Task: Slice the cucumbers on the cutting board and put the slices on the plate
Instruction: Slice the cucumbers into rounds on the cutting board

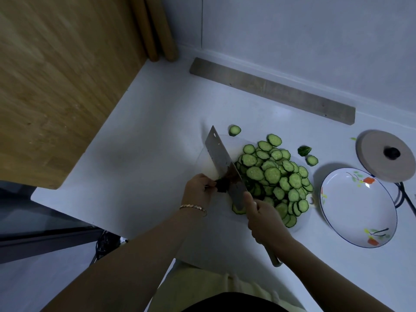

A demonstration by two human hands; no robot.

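While left hand (pixel 198 188) pinches the cucumber stub (pixel 221 184) on the cutting board (pixel 202 164), cleaver (pixel 221 163) blade sits against the stub. Right hand (pixel 264 218) is curled round the cleaver handle. Slices (pixel 275 176) are piled on the board right of the blade, with strays on the tabletop (pixel 157 136). Plate (pixel 358 209) is just right of the board.

A white bench (pixel 146 122) fills the middle of the frame. A pale cutting board (pixel 207 163) lies on it at centre, with a flowered plate (pixel 358 206) just to its right. A round wooden lid (pixel 378 163) with a black knob rests above the plate, beside a black cable (pixel 403 194). A grey strip (pixel 270 90) lies along the back wall. 1 loose slice (pixel 312 160) and a dark green end piece (pixel 304 151) lie between board and lid.
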